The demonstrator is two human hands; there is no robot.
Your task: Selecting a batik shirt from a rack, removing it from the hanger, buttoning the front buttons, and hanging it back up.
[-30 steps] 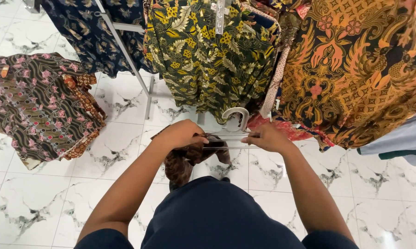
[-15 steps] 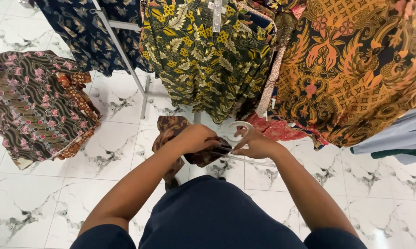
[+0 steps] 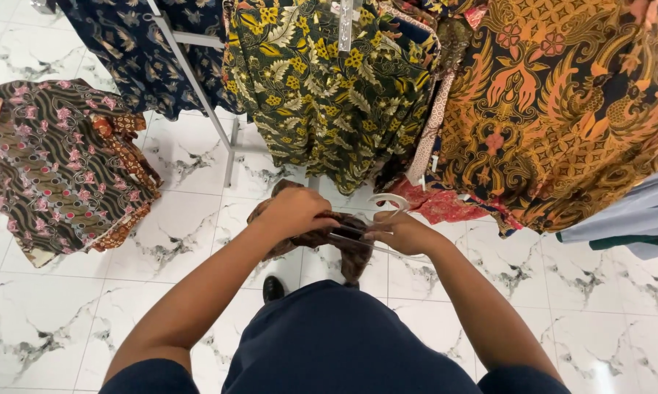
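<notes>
1. The marble-patterned white tile floor (image 3: 197, 219) is filling the lower view, and a heap of dark floral garments (image 3: 59, 168) is lying on it at the left, well apart from the hands.
2. An orange and gold patterned garment (image 3: 562, 109) is hanging at the upper right, with a green one printed in yellow leaves (image 3: 329, 80) hanging beside it and a navy one (image 3: 139, 51) hanging further left.
3. A grey metal rack (image 3: 197, 87) is slanting down between the navy and green garments to the floor.
4. A pale blue cloth (image 3: 628, 219) is sticking in from the right edge.
5. A brown patterned garment (image 3: 343, 252) is bunching below the hanging clothes, in front of the person's body, above the floor.
6. The left hand (image 3: 296, 215) is closing over the top of this brown garment, gripping it.
7. The right hand (image 3: 402, 233) is pinching the hanger just beside the left hand, fingers curled shut.
8. A clear plastic hanger (image 3: 387, 204) is lying across both hands, its hook curving up above the right one.
</notes>
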